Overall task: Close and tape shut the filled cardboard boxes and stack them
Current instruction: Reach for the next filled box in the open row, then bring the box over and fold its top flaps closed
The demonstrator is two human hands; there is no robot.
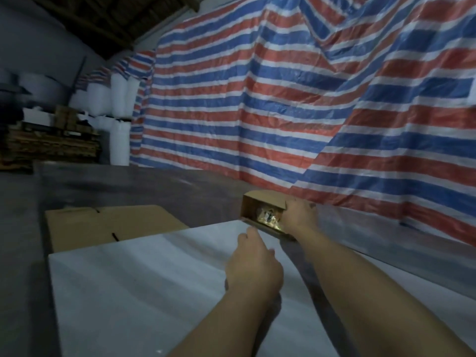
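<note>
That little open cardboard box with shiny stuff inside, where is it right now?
In the head view the small open cardboard box sits right of centre, past the far edge of the white sheet, held by the right hand, before the striped tarp.

Small box (pixel 264 211) contents blurred; left-side clutter (pixel 51 140) dim, unreadable.

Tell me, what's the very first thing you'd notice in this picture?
The huge red, white and blue striped tarp fills the whole back wall. In front of it, the right hand grips a small open cardboard box with shiny packets inside, at the far edge of a white sheet. The left hand hovers over that sheet, near the box.
</note>
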